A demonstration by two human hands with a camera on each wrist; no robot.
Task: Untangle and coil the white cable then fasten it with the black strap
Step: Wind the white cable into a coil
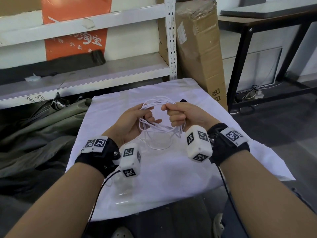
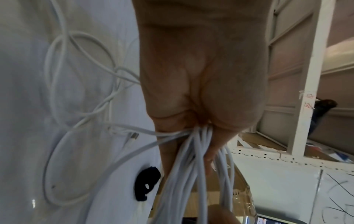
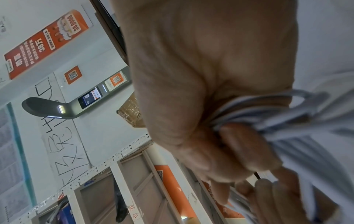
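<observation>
The white cable [image 1: 158,127] hangs in several loose loops above the white cloth [image 1: 197,169], held between both hands. My left hand [image 1: 137,117] pinches the loops on their left side between thumb and fingers. My right hand [image 1: 178,112] is curled in a fist round the bundle on the right. In the left wrist view the strands [image 2: 193,159] run out from under the thumb, and a loose end with a plug [image 2: 132,135] hangs down. The right wrist view shows the bundle [image 3: 254,115] crossing my palm. The black strap [image 1: 183,100] lies on the cloth behind my right hand, also seen in the left wrist view [image 2: 146,183].
A clear plastic bag [image 1: 123,189] lies on the cloth near my left wrist. White metal shelving [image 1: 106,78] stands behind the table, and a tall cardboard box [image 1: 200,48] leans at the back right. Dark green fabric [image 1: 42,127] is piled at the left.
</observation>
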